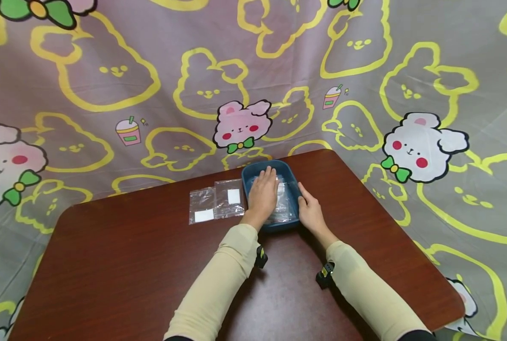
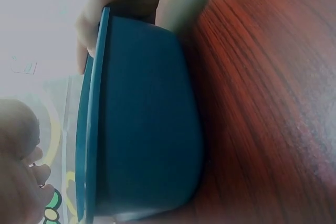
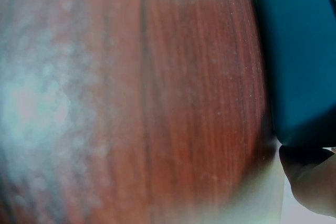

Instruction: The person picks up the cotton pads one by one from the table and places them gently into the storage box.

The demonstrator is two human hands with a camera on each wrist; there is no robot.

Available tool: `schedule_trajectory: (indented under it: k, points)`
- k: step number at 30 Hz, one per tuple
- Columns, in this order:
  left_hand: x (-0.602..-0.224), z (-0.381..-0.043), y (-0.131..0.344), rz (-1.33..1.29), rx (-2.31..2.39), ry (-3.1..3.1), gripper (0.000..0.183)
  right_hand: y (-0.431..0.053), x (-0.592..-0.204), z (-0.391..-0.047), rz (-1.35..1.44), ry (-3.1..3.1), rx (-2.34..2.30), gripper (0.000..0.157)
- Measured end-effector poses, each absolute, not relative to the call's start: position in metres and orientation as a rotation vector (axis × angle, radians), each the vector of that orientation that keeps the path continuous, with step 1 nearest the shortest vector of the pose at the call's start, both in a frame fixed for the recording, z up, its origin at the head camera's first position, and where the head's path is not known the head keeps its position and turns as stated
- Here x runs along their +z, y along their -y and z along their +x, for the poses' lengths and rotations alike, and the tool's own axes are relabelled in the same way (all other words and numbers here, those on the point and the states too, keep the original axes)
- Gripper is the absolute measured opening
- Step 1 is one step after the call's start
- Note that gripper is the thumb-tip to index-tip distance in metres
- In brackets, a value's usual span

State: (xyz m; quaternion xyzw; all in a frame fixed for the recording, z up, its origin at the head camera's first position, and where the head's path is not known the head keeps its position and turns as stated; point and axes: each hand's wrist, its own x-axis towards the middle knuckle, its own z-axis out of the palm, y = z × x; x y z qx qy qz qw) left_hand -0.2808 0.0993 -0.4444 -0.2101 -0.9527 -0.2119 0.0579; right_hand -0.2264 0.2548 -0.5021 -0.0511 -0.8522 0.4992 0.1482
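Here, blue bin (image 2: 147, 114), long axis forward

Tray (image 1: 281, 228) near the table's far edge: plain dark teal. Bags (image 1: 203, 201) beside it, along that edge: transparent, white patches (image 1: 233, 196). Table (image 1: 130, 265) is reddish brown with darker grain, sleeves (image 1: 217, 279) pale yellow, backdrop (image 1: 159, 42) grey-mauve with yellow outlines.
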Motion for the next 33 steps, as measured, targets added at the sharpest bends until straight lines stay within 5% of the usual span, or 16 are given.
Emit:
schedule_trajectory:
  k: [33]
  points:
    - [-0.489,-0.299,0.039,-0.294,-0.754,2.921,0.052,-0.254,-0.511,-0.23,-0.138,2.451,1.48,0.049]
